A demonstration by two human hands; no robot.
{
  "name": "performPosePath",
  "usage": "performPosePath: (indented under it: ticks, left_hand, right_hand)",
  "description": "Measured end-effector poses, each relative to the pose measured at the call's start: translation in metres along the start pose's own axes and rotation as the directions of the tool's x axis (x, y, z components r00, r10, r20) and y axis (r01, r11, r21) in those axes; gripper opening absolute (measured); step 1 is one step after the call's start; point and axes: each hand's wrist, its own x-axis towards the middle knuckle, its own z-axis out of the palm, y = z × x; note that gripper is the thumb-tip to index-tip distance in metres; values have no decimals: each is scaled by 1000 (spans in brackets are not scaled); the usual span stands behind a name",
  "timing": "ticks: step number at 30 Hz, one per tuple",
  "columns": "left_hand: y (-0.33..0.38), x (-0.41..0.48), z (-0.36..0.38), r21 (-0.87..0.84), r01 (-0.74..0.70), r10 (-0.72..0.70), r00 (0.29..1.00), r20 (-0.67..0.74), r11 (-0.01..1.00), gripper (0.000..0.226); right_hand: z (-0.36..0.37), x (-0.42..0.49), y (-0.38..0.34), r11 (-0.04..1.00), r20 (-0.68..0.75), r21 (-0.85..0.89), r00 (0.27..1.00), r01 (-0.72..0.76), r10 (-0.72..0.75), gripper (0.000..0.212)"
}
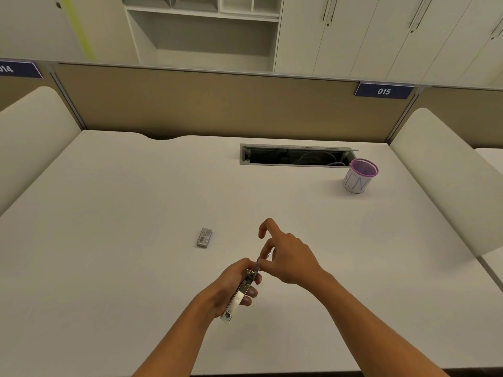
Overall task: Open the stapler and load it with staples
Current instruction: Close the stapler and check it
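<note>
The stapler (241, 293) is held above the table (122, 213), its long axis running from about 7 o'clock, the near white end, to 1 o'clock. The left hand (234, 284) is wrapped around its middle; the right hand (288, 257) pinches its far tip, index finger lifted. The small staple box (204, 237) lies flat at 11 o'clock from the hands. The purple-rimmed mesh cup (359, 176) stands at 1 o'clock; its contents cannot be made out.
</note>
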Motion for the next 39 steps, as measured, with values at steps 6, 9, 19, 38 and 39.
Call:
performPosePath:
  ticks: [6,9,19,38,39]
  left_hand:
    - [0,-1,0,21,2,-2,1000,-3,1000,27]
    - [0,-2,1,31,2,-2,1000,4,1000,27]
    - [1,-2,2,-5,18,-18,1000,3,1000,27]
    - [3,-4,-3,-37,44,-44,999,-2,998,31]
    - [3,-4,-3,-39,49,-49,999,-1,998,31]
  right_hand:
    - [0,0,0,1000,22,5,1000,-10,10,43]
    - [0,-1,-1,1000,28,-14,1000,-12,12,43]
    - [2,-2,1,999,-21,-14,999,-37,37,44]
    - [16,-11,24,902,-106,-288,926,321,-363,46]
    - [16,-9,26,901,-129,-305,924,308,-359,46]
